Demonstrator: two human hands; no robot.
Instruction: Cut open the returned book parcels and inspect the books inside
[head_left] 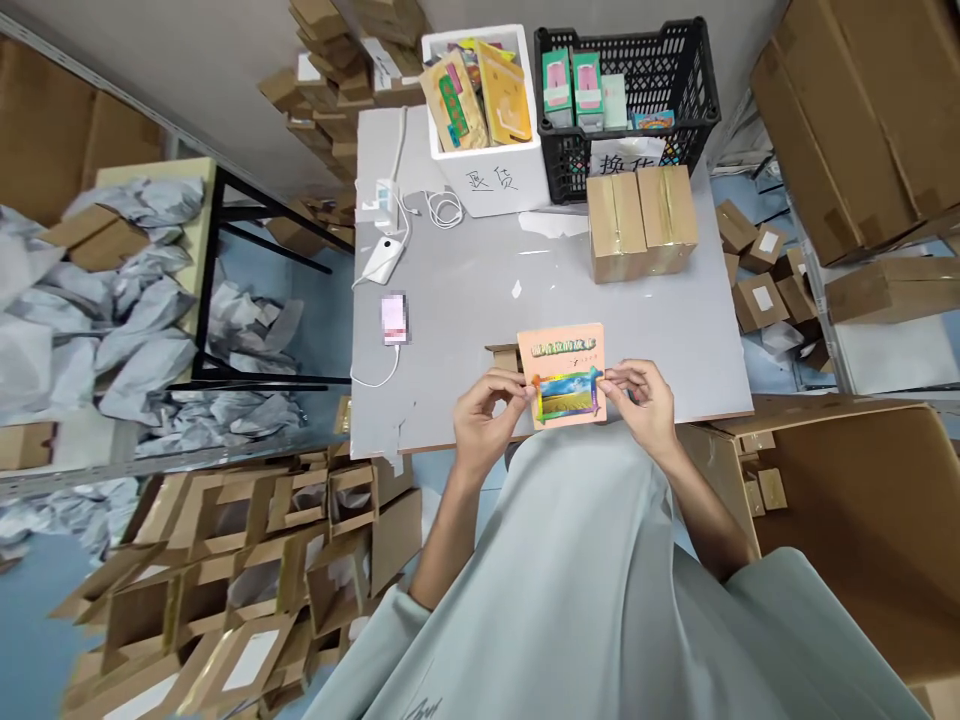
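A small pink book (564, 376), with a field-and-sky picture and printed characters on its cover, is held above the table's front edge. My left hand (489, 412) pinches its left side between thumb and fingers. My right hand (642, 398) grips the right side in the same way. Behind the book, partly hidden by it and by my left hand, lies a brown cardboard piece (504, 357), perhaps a small box.
On the grey table (480, 270) stand a white foam box (495, 185) of packets, a black crate (630, 70) and two taped cartons (643, 225). A phone (394, 319) and cables lie left. Open cartons (247, 570) crowd the floor; a large box (855, 500) stands right.
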